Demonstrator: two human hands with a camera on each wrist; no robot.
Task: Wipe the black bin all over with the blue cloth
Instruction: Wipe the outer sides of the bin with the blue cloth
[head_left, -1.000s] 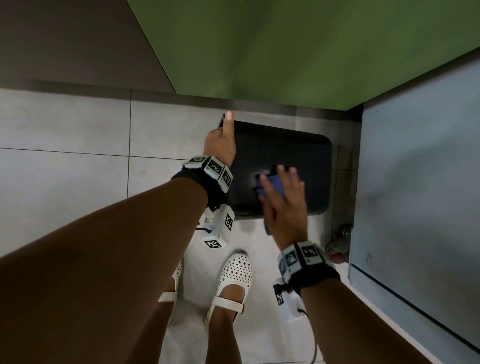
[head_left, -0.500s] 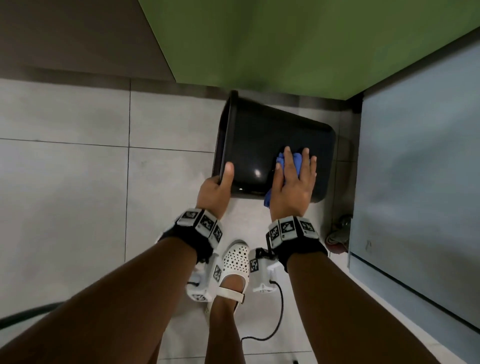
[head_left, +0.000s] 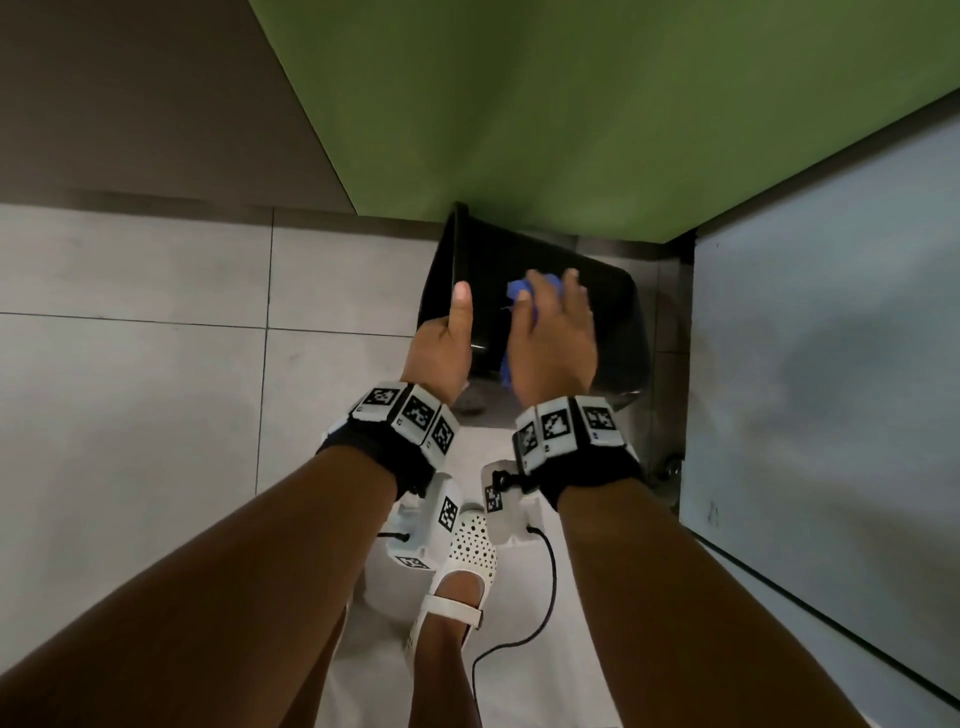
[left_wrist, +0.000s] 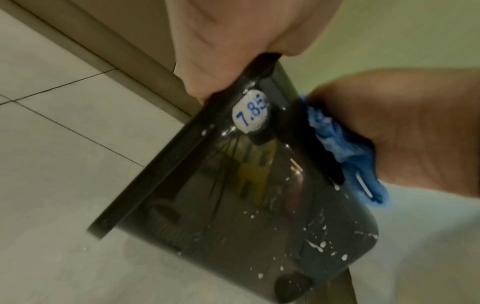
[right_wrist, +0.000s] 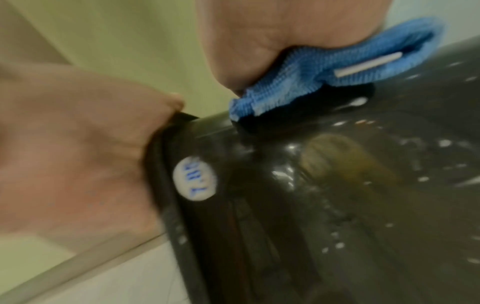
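Observation:
The black bin (head_left: 618, 317) is tipped on its side over the tiled floor, rim to the left, against the green wall. My left hand (head_left: 441, 343) grips the rim, thumb stretched along the side. My right hand (head_left: 550, 332) holds the bunched blue cloth (head_left: 519, 288) against the upper side near the rim. The left wrist view shows the bin (left_wrist: 233, 205) speckled with white spots, a round white price sticker (left_wrist: 250, 114), and the cloth (left_wrist: 345, 152) under my right hand (left_wrist: 415, 133). In the right wrist view the cloth (right_wrist: 324, 67) lies on the bin (right_wrist: 311, 205).
A green wall (head_left: 519, 104) stands close behind the bin and a pale grey-blue panel (head_left: 831, 338) closes in the right side. My white shoe (head_left: 467, 566) and a black cable (head_left: 545, 587) are on the light floor tiles (head_left: 156, 364) below my wrists.
My left hand left the far rim and now grips the near rim, and the bin is tilted. My right hand slid the cloth leftward toward the rim.

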